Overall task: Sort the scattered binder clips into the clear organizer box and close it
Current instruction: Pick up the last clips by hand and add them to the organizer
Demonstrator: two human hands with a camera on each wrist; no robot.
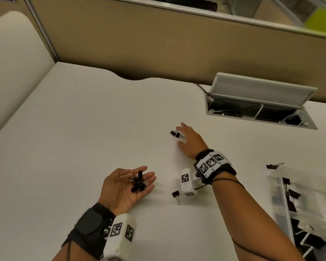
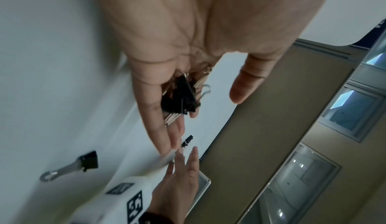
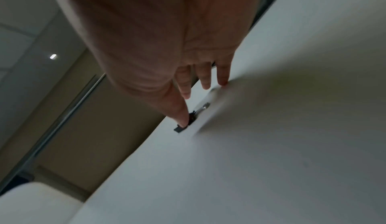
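Observation:
My left hand (image 1: pixel 127 182) lies palm up on the white desk with its fingers straight, and several black binder clips (image 1: pixel 137 182) (image 2: pixel 180 95) rest loose in the palm. My right hand (image 1: pixel 186 138) reaches forward with spread fingers over two small black clips (image 1: pixel 175 133) (image 3: pixel 189 118) on the desk; the thumb tip touches or nearly touches them. Another clip (image 1: pixel 176 195) (image 2: pixel 83 164) lies on the desk under my right wrist. The clear organizer box (image 1: pixel 282 208) stands open at the right edge with clips in its compartments, and one clip (image 1: pixel 272 165) sits just behind it.
A raised cable hatch (image 1: pixel 260 102) with wires inside opens in the desk at the back right. A tan partition wall (image 1: pixel 158 44) runs along the desk's far edge. A cream padded panel (image 1: pixel 11 63) stands at the left.

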